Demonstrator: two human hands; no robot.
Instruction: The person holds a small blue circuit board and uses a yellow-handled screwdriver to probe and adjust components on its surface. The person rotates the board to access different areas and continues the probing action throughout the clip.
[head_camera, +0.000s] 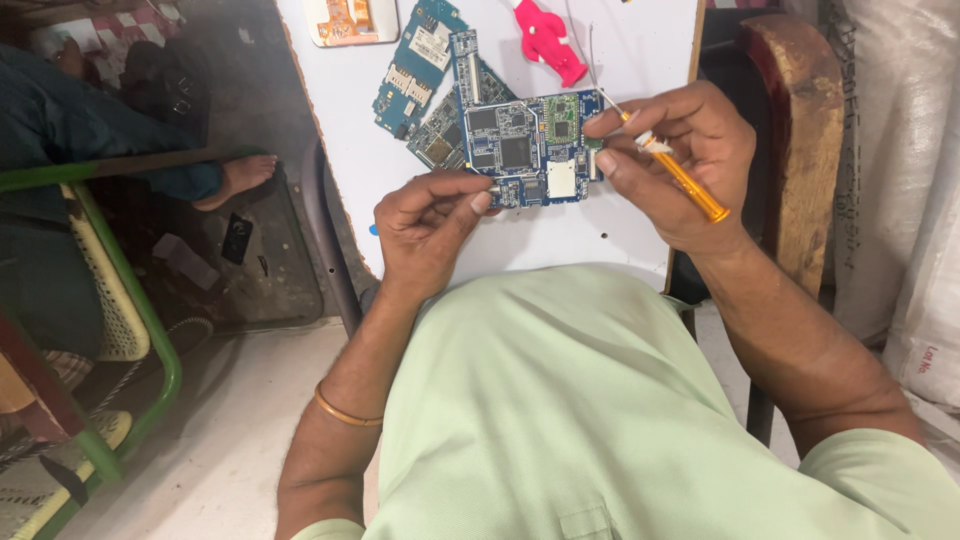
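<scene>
Head view: left hand (425, 225) pinches the lower-left edge of the blue circuit board (530, 148) above the white bench (620, 240), while right hand (690, 160), at its right edge, closes on an orange screwdriver (680, 172).

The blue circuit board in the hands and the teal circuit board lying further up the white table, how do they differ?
The blue rectangular circuit board is held up between the left hand and right hand; the teal circuit board lies untouched on the white table. The blue one looks squarer and deeper in colour, the teal one longer and narrower. Both are bare boards with chips showing.
</scene>
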